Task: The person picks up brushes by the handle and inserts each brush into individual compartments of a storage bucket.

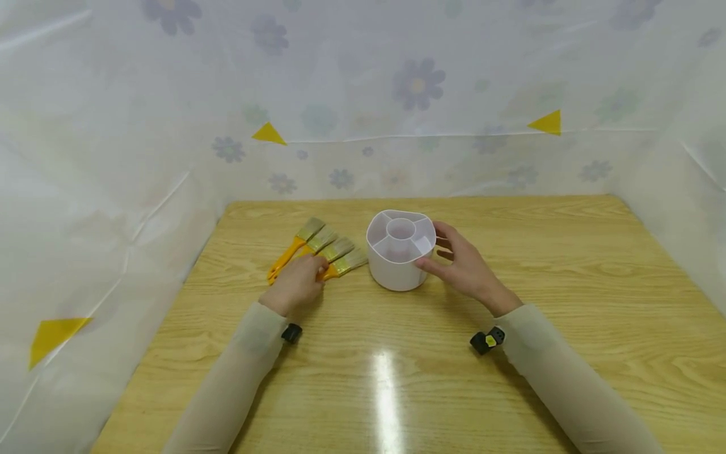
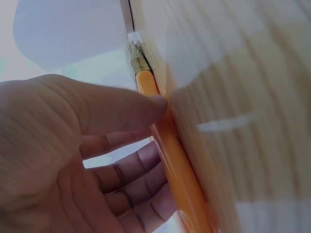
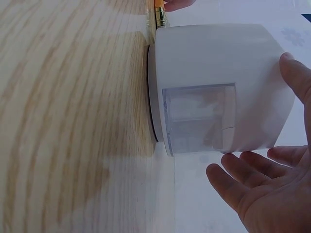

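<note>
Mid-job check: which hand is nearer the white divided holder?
Right. The right hand is at the right side of the white divided holder, thumb and fingers at its wall. The left hand is off to its left, pinching a paintbrush by its orange handle.

Beige sleeves (image 1: 229, 378), bare hands (image 1: 297, 280), black wrist devices (image 1: 292, 333), yellow marking (image 1: 491, 340) on the right one

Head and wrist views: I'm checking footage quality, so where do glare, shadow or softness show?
Head: a bright glare streak on the table, nearer the camera than the white organizer; soft shadows beside both sleeves. Left wrist: pale reflections on the table, a glossy highlight along the orange brush handle. Right wrist: pale sheen low on the table; fine detail looks slightly soft.
</note>
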`<state>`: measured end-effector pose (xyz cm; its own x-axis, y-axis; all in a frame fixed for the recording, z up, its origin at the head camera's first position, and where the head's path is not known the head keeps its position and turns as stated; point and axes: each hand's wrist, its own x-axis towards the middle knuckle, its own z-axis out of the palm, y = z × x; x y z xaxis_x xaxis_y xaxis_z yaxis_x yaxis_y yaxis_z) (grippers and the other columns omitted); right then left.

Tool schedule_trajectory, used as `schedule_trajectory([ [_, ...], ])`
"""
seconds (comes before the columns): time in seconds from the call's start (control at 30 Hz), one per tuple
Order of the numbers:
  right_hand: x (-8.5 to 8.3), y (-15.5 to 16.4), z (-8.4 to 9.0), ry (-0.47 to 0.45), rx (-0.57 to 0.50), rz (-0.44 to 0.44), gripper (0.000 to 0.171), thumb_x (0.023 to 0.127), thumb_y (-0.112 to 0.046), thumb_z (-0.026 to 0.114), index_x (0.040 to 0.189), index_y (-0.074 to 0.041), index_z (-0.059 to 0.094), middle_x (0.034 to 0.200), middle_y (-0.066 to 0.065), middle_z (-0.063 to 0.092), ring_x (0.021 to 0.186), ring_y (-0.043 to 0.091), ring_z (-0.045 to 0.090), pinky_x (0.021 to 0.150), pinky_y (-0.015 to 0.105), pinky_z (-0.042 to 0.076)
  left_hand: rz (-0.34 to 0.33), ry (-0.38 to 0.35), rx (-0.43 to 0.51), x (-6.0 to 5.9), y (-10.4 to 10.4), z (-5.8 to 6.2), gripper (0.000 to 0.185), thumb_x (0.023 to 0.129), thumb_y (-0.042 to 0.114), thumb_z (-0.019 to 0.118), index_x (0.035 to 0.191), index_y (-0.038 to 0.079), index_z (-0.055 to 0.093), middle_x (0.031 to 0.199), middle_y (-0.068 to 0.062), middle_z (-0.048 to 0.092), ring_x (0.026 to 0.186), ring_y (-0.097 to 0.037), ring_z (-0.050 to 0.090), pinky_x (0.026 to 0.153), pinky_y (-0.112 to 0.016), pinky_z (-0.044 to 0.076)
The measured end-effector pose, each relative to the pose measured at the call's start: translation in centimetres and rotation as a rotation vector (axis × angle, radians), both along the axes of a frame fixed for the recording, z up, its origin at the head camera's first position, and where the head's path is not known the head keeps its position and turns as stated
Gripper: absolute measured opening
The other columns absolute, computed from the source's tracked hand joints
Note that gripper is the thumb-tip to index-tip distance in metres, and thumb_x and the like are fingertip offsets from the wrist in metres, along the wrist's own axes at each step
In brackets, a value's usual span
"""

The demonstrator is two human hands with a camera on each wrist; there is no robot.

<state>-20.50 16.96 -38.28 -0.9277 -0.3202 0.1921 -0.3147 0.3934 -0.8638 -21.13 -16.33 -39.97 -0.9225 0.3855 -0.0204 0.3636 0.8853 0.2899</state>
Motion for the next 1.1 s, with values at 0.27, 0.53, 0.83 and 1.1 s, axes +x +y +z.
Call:
schedule_trajectory([
  [0.27,1.4,-0.6,2.1,-0.018,0.005,0.015,0.077,0.086,-0.020,0.073,0.147,-0.003,0.030,0.143,0.019,0.039,0.129,0.040,0.040,0.103,0.055,0.035,0.008,-0.015,-0.016,0.0,0.0,-0.1,0.029,0.088,0.010,0.067,0.116,0.005,0.064,0.107,-0.011,0.064,0.099,-0.027,0.060,0.084,-0.043,0.049],
  [0.53,1.4,-0.6,2.2,-0.022,0.001,0.019,0.076,0.086,-0.021,0.072,0.147,-0.004,0.030,0.144,0.018,0.039,0.130,0.038,0.040,0.103,0.055,0.035,0.007,-0.023,-0.023,0.0,0.0,-0.1,0.027,0.088,0.008,0.065,0.115,0.005,0.065,0.108,-0.011,0.064,0.101,-0.027,0.060,0.086,-0.043,0.049],
  [0.83,1.4,-0.7,2.2,-0.026,0.000,0.012,0.076,0.086,-0.019,0.073,0.147,-0.003,0.030,0.143,0.019,0.039,0.129,0.039,0.040,0.103,0.055,0.035,-0.003,-0.023,-0.009,-0.1,0.0,-0.1,0.023,0.088,0.005,0.064,0.110,0.006,0.067,0.105,-0.009,0.066,0.095,-0.023,0.061,0.082,-0.041,0.050],
  [1.1,0.7,-0.3,0.8,-0.015,0.010,0.001,0.078,0.086,-0.029,0.072,0.148,-0.011,0.030,0.143,0.014,0.040,0.129,0.037,0.041,0.103,0.054,0.036,-0.009,-0.018,0.006,-0.2,-0.1,-0.2,0.025,0.088,0.004,0.062,0.112,0.005,0.067,0.108,-0.010,0.066,0.097,-0.024,0.061,0.081,-0.040,0.050],
])
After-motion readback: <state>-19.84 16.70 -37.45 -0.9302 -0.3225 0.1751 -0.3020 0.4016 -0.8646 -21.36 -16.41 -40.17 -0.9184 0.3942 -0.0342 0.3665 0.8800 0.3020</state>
